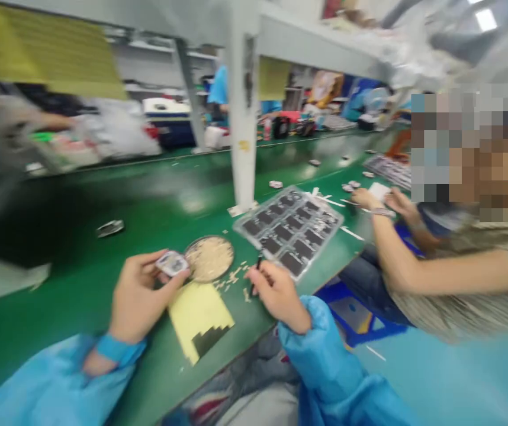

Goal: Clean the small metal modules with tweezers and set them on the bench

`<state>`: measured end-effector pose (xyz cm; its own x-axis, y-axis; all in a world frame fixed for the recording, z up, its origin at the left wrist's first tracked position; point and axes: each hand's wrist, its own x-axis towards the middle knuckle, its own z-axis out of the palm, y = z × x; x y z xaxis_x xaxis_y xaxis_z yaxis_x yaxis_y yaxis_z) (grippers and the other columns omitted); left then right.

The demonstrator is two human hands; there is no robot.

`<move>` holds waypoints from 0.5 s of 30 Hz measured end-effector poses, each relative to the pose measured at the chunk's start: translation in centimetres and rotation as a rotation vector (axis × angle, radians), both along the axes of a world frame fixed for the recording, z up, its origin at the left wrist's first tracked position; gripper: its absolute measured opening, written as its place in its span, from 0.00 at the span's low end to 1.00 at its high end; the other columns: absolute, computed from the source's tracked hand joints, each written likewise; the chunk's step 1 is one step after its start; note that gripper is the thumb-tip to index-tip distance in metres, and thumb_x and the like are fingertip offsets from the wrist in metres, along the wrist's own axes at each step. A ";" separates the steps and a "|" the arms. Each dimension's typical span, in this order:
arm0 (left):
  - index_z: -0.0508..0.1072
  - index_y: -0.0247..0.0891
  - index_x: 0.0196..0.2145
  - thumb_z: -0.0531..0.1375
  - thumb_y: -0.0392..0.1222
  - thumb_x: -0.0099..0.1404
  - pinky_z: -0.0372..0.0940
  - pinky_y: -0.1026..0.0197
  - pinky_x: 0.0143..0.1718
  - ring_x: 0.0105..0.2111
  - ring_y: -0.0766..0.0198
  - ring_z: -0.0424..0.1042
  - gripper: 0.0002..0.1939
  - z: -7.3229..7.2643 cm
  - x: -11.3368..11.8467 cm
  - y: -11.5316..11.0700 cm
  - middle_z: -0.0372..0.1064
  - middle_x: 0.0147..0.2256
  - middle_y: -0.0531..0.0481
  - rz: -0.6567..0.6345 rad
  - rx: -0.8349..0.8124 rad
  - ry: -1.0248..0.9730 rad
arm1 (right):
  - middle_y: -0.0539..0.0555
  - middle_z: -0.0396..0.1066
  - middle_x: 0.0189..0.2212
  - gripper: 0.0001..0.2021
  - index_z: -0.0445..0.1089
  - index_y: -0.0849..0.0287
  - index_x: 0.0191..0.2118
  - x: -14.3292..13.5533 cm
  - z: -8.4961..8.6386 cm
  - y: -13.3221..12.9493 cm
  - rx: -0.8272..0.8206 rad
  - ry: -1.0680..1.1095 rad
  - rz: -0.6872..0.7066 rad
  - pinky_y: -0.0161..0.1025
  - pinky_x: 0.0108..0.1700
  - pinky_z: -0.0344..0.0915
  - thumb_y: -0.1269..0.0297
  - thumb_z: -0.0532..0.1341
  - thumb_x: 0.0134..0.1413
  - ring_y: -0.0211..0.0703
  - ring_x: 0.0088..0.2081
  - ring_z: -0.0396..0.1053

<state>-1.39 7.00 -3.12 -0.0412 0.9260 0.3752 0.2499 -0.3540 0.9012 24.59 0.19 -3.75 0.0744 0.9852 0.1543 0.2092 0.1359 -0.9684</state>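
Between the thumb and fingers of my left hand [141, 293] is a small white and grey device part [173, 264], held above the green table [147, 236]. My right hand [276, 290] pinches a thin dark tool [257, 267], its upper end pointing away from me. Behind the part, a round dish [210, 258] holds many small pale pieces, and more lie scattered beside it. A yellow sheet [201, 316] with dark strips at its lower edge lies between my hands. Just past my right hand sits a clear tray [292, 229] of dark rectangular parts.
A white post [243, 118] rises behind the dish. One small part [111, 228] lies at the left, others farther back. At the right, a person's hands [367, 200] hold something white. Bags and boxes line the far side under a shelf.
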 end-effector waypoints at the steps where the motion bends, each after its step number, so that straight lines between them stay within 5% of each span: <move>1: 0.68 0.39 0.50 0.73 0.42 0.55 0.70 0.61 0.36 0.37 0.61 0.75 0.28 -0.4 0.0 -1.1 0.75 0.40 0.48 -0.034 -0.076 -0.047 | 0.47 0.68 0.21 0.16 0.71 0.59 0.35 0.1 -0.3 0.0 -0.031 0.055 0.031 0.31 0.26 0.61 0.50 0.58 0.66 0.33 0.22 0.64; 6: 0.66 0.39 0.57 0.73 0.40 0.55 0.71 0.60 0.45 0.45 0.58 0.75 0.35 0.9 1.5 -3.9 0.74 0.48 0.43 -0.183 -0.344 -0.225 | 0.51 0.74 0.30 0.11 0.71 0.57 0.43 0.4 -0.9 0.0 -0.102 0.106 0.239 0.33 0.29 0.66 0.55 0.62 0.64 0.36 0.27 0.71; 10: 0.70 0.37 0.51 0.72 0.43 0.57 0.71 0.66 0.34 0.34 0.64 0.74 0.26 2.3 1.9 -5.0 0.74 0.38 0.48 -0.339 -0.502 -0.328 | 0.55 0.76 0.38 0.07 0.74 0.58 0.39 0.5 0.2 -0.1 0.002 -0.053 0.330 0.35 0.35 0.67 0.60 0.63 0.63 0.39 0.36 0.72; 15: 0.69 0.38 0.43 0.66 0.49 0.64 0.69 0.65 0.29 0.29 0.65 0.72 0.16 1.4 2.0 -5.9 0.72 0.31 0.52 -0.379 -0.592 -0.237 | 0.53 0.77 0.36 0.08 0.75 0.58 0.40 0.0 0.8 -0.5 -0.061 -0.068 0.442 0.36 0.37 0.68 0.60 0.65 0.62 0.39 0.34 0.73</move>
<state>0.60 1.07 -1.76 0.3036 0.9374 -0.1705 -0.0174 0.1844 0.9827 24.62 -0.29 -2.93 -0.3638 0.9276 0.0847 0.2076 0.1695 -0.9634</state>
